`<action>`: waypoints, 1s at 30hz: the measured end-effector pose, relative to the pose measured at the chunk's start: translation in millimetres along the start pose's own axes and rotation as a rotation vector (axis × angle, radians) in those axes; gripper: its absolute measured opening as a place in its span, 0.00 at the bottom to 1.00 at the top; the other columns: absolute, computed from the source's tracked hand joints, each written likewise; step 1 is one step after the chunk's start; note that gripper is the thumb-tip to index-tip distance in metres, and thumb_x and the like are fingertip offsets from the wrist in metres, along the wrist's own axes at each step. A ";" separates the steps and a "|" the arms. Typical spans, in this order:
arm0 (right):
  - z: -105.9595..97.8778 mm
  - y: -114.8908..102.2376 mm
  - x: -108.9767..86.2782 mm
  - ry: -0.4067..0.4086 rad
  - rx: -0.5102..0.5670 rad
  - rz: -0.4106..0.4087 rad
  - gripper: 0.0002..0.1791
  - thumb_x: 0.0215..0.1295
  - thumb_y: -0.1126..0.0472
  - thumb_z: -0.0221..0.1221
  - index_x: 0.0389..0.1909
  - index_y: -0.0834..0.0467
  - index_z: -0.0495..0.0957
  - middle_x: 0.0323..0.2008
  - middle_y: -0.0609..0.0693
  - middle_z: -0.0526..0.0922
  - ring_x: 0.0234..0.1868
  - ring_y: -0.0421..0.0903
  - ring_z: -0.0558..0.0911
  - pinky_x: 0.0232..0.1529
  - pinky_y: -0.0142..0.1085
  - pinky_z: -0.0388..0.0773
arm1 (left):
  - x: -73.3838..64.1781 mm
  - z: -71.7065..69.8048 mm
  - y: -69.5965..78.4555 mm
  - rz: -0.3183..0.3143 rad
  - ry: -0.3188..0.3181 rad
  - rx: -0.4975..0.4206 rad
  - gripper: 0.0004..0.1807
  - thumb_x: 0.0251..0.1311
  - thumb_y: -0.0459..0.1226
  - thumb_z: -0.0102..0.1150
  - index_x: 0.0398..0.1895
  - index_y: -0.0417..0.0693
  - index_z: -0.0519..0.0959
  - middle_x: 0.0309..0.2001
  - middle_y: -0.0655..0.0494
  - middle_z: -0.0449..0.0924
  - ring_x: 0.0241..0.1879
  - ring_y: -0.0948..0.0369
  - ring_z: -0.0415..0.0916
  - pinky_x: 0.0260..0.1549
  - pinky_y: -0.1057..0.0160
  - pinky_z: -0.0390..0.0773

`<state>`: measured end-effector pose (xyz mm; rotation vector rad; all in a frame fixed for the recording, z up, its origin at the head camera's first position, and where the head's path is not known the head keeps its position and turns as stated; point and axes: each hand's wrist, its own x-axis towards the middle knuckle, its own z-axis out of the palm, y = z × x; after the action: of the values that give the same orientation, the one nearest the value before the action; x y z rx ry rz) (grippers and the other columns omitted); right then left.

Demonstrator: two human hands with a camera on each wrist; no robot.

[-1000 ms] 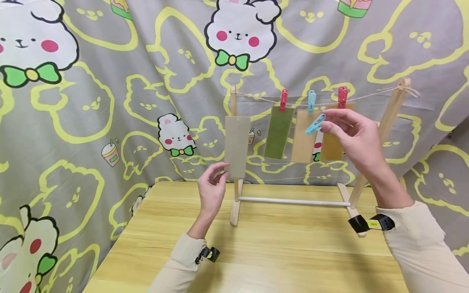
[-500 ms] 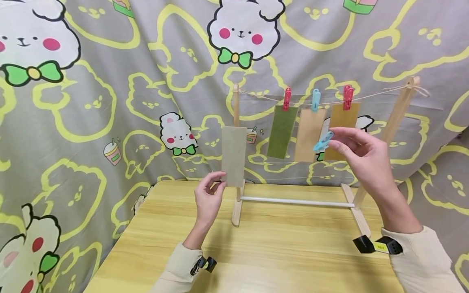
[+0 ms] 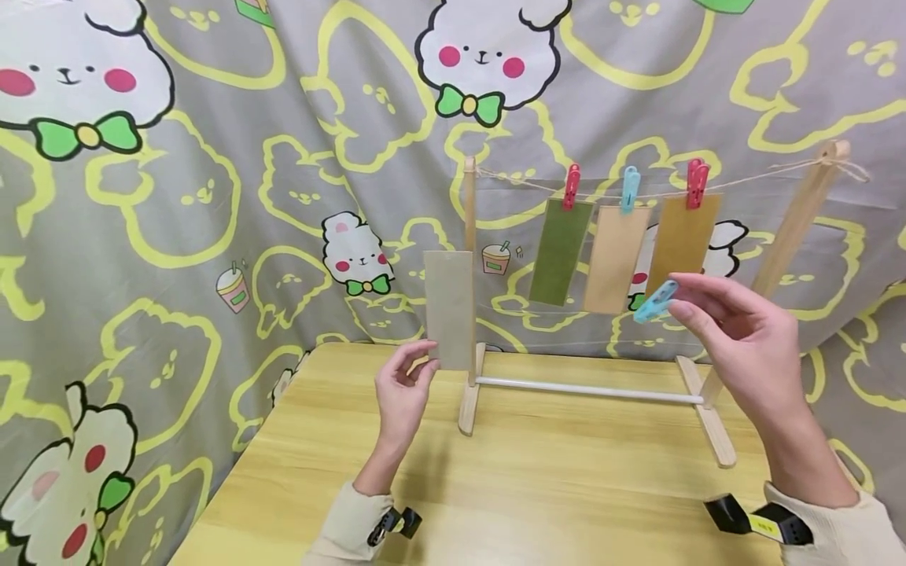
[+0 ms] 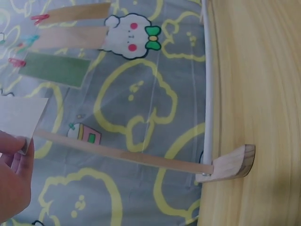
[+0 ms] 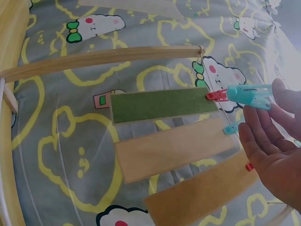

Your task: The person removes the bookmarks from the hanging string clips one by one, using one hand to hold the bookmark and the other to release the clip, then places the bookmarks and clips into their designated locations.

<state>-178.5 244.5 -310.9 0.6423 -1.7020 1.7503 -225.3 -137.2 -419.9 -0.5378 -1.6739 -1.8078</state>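
My left hand [image 3: 403, 385] pinches the lower left edge of a pale grey card [image 3: 450, 306], held upright in front of the rack's left post. In the left wrist view the thumb lies on a corner of that card [image 4: 21, 113]. A blue clothespin [image 3: 655, 302] is pinched between thumb and fingers of my right hand [image 3: 743, 338], apart from the line. On the twine [image 3: 750, 174] hang a green card [image 3: 561, 253] under a red clothespin [image 3: 572, 187], a peach card [image 3: 616, 261] under another blue clothespin [image 3: 629, 189], and a brown card [image 3: 686, 236] under red pegging.
A wooden rack stands on the table [image 3: 552, 472], with a left post [image 3: 470, 204], a right post [image 3: 800, 212] and a white bottom rod [image 3: 587, 390]. Behind it hangs a patterned grey curtain [image 3: 396, 149].
Both hands have come down from the line, the right one also shifting rightward with the blue clothespin. The grey card is lower and stands slightly further left of the post. The view has turned slightly.
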 end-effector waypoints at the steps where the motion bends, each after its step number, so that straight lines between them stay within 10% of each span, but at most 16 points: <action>1: -0.7 0.0 -2.5 0.009 0.017 -0.001 0.20 0.60 0.84 0.61 0.55 0.79 0.77 0.44 0.55 0.89 0.44 0.42 0.86 0.44 0.23 0.80 | 0.3 -2.0 0.7 0.000 0.006 -0.001 0.15 0.55 0.14 0.63 0.47 0.26 0.82 0.47 0.32 0.82 0.48 0.59 0.81 0.45 0.64 0.85; 30: -30.4 8.9 -59.0 0.276 0.382 -0.082 0.19 0.59 0.91 0.54 0.53 0.90 0.69 0.48 0.68 0.85 0.48 0.52 0.86 0.53 0.31 0.82 | -11.3 -38.9 17.2 0.003 0.002 -0.029 0.16 0.54 0.14 0.65 0.47 0.21 0.80 0.47 0.46 0.86 0.47 0.59 0.82 0.45 0.65 0.85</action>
<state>-141.5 269.5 -360.8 0.5887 -1.1515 2.0178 -201.3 -174.0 -419.3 -0.5505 -1.6478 -1.8323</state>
